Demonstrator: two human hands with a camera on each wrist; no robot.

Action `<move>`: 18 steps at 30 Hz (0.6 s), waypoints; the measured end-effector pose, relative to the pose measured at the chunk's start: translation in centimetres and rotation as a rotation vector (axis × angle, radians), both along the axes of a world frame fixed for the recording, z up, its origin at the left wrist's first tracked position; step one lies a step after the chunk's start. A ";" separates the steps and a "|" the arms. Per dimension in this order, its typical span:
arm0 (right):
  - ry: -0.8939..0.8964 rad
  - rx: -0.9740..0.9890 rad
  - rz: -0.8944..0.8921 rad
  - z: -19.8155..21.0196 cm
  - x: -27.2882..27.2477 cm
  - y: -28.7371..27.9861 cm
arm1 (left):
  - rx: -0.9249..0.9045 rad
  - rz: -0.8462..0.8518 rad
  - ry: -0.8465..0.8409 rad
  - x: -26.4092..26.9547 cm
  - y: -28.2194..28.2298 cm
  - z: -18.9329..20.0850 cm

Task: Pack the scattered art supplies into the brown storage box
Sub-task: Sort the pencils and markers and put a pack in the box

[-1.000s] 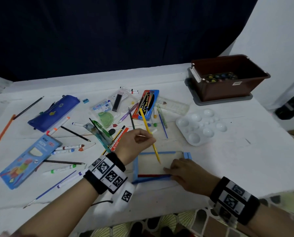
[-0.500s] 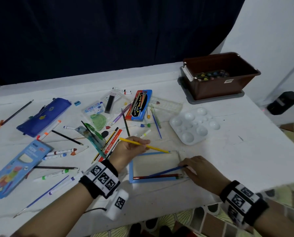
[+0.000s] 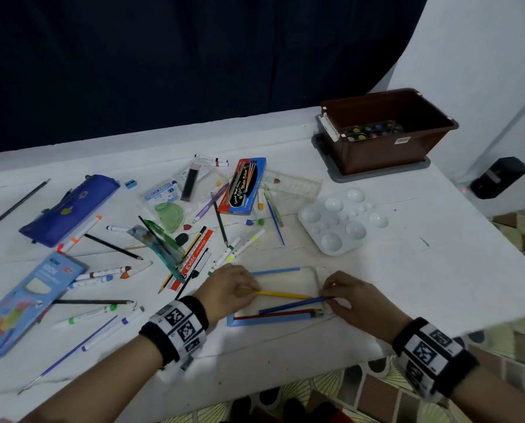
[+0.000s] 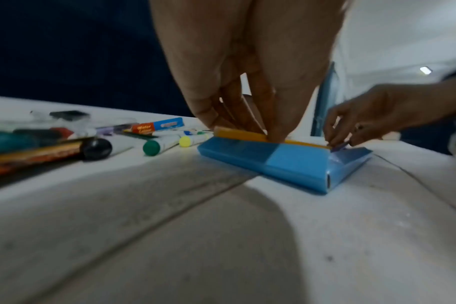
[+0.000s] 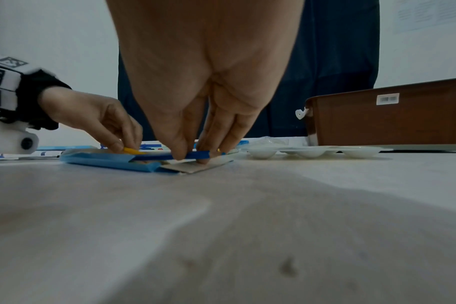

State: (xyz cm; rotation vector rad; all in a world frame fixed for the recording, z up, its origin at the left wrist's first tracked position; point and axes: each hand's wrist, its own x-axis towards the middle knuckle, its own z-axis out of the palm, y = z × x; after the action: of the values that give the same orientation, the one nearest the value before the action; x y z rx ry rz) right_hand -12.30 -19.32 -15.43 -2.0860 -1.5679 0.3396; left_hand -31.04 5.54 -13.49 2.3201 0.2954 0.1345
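Near the tabletop's front edge, the left hand point(image 3: 229, 290) pinched a yellow pencil point(image 3: 282, 295) and the right hand point(image 3: 351, 296) pinched a blue pencil point(image 3: 291, 306), both over the shallow blue cardboard tray point(image 3: 273, 319). The brown plastic storage box point(image 3: 386, 148) sat at the far right corner. The low walls might let a tilted pencil roll out

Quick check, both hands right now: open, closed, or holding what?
Left hand: pinching the yellow pencil.
Right hand: pinching the blue pencil.
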 end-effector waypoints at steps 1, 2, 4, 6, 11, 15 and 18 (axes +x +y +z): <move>0.001 -0.006 0.009 0.0 0.1 0.1 | 0.069 -0.050 0.061 0.1 0.3 0.0; -0.011 -0.015 0.019 0.1 0.1 0.2 | 0.108 -0.075 0.125 0.2 0.4 0.2; -0.071 -0.023 0.027 0.2 0.0 0.7 | 0.150 -0.108 0.208 0.7 0.1 0.6; -0.133 -0.027 0.029 0.3 -0.5 1.3 | 0.155 -0.134 0.234 1.4 -0.6 0.9; -0.225 -0.009 -0.021 0.4 -1.8 2.6 | 0.137 -0.162 0.282 2.5 -1.9 1.2; -0.182 -0.059 0.046 0.4 -2.1 2.7 | 0.149 -0.205 0.390 1.9 -0.9 1.8; 0.047 -0.095 0.121 0.2 -2.4 3.0 | 0.218 -0.190 0.447 0.9 -0.1 1.8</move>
State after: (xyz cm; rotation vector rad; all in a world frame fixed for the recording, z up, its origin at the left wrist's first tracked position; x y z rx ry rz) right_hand -14.68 -16.32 -15.18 -2.0424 -1.6840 0.5118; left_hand -30.13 5.47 -11.73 2.5641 0.2899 -0.4738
